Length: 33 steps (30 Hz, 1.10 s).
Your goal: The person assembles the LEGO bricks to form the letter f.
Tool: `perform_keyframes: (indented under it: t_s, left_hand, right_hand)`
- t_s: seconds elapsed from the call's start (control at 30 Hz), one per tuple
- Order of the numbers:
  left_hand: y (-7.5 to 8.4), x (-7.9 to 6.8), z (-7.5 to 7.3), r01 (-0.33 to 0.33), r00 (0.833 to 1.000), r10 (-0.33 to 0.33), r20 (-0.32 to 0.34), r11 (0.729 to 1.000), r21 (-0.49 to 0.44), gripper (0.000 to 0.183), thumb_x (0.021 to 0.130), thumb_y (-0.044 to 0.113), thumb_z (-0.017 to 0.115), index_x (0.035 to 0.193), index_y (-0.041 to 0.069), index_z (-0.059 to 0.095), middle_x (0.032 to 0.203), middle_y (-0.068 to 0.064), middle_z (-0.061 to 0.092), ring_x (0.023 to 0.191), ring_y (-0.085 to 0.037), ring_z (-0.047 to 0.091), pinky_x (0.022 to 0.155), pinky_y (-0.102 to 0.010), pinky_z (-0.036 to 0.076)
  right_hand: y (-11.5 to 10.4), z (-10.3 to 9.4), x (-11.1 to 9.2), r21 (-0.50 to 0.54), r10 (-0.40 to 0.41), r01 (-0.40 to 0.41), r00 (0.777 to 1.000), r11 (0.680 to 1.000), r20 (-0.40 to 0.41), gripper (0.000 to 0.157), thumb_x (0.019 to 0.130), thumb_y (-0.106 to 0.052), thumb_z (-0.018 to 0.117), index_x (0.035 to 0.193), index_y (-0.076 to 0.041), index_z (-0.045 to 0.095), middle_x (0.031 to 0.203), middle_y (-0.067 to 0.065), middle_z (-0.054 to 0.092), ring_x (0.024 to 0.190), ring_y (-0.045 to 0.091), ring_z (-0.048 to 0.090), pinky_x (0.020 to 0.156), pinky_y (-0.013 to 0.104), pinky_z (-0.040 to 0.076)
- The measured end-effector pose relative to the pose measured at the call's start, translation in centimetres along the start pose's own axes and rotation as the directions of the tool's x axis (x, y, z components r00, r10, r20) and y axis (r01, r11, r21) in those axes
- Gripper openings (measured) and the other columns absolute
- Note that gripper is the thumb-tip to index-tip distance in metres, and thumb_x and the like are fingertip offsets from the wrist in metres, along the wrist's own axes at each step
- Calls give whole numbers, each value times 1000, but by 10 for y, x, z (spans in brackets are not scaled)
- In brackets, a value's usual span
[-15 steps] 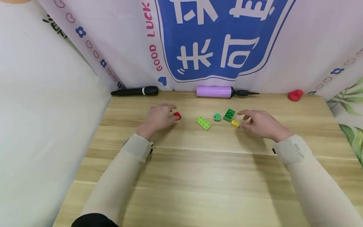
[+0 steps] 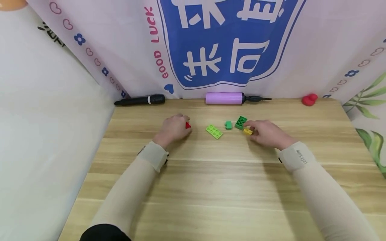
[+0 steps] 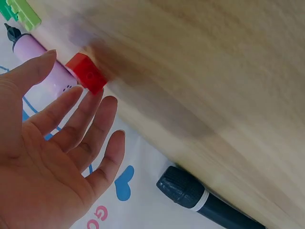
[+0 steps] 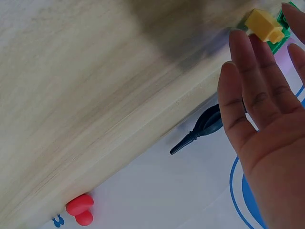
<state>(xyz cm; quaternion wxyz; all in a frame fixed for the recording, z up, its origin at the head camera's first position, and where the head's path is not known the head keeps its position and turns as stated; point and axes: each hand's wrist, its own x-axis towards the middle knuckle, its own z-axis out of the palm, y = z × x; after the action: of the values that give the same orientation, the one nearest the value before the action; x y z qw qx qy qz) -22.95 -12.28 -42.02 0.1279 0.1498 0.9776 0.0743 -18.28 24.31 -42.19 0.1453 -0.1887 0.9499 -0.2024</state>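
Observation:
On the wooden table, my left hand (image 2: 174,130) reaches over a small red toy brick (image 3: 86,73). The left wrist view has its fingers loosely bent, fingertips at the brick, the thumb apart from it. My right hand (image 2: 267,133) is around a small yellow toy brick (image 2: 248,132); its fingers look fairly straight in the right wrist view, close beside the yellow brick (image 4: 263,25). Whether they touch it I cannot tell. Just behind that brick lies a dark green brick (image 2: 241,122). Between the hands are a small green brick (image 2: 228,125) and a lime green brick (image 2: 214,132).
Along the table's back edge lie a black microphone-shaped object (image 2: 140,100), a purple hand pump (image 2: 224,98) with a black nozzle and a small red rounded object (image 2: 309,99). Behind them hangs a printed cloth (image 2: 132,60). A white surface borders the table's left side.
My left hand has moved right, closer over the red brick. The right hand has shifted left, bringing its fingers around the yellow brick. The head view has shifted slightly.

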Motion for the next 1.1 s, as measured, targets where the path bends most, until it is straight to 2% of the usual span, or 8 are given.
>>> perform_keyframes:
  t_s: [0.13,0.27,0.4,0.57,0.7,0.9,1.1]
  left_hand:
    - [2,-1,3,-18,1000,19,-7,1000,11,42,102,31,68,137,9,68,125,-10,69,103,-26,62,93,-46,55]
    - [0,-4,5,-28,999,28,-35,999,18,27,101,26,68,122,9,73,104,-7,66,92,-24,61,82,-43,54]
    - [0,-7,5,-34,999,34,-34,999,-2,19,99,21,70,114,9,74,99,-6,64,89,-24,59,78,-41,52]
    - [4,-7,5,-45,999,45,9,997,-66,6,94,11,71,99,7,70,96,-8,63,88,-25,58,78,-38,51]
    - [7,-9,5,-44,998,47,34,994,-104,11,92,7,73,102,5,69,99,-9,64,91,-25,59,81,-36,53]
    - [11,-13,4,-38,998,46,47,987,-155,22,91,5,74,112,5,68,103,-9,64,93,-25,61,80,-35,56]
    - [12,-15,7,-21,1000,23,4,971,-239,31,93,8,77,117,9,59,103,-7,62,94,-24,61,82,-35,57]
  right_hand:
    - [-1,3,1,-4,5,-5,1000,1000,6,43,96,-9,75,139,-9,66,116,15,75,107,31,70,98,55,56]
    - [-4,4,2,-11,-7,7,1000,1000,4,42,96,-8,75,137,-8,67,112,13,76,104,28,70,97,54,56]
    - [-6,4,2,-20,6,-6,1000,1000,2,39,95,-7,75,134,-9,70,101,7,73,92,23,65,89,49,56]
    - [-4,4,-3,-41,14,-14,1000,999,-1,35,94,-7,77,129,-4,71,93,5,69,84,20,61,83,45,54]
    - [-5,5,-3,-44,15,-15,1000,999,-4,31,91,-7,80,120,0,73,93,5,70,84,20,61,84,46,55]
    - [-8,6,-5,-25,27,-27,1000,999,-4,28,89,-7,83,114,1,75,102,10,76,91,23,66,91,49,57]
    - [-12,4,-5,-18,52,-52,999,998,-1,31,88,-7,82,117,1,76,108,12,77,98,27,69,95,52,57]
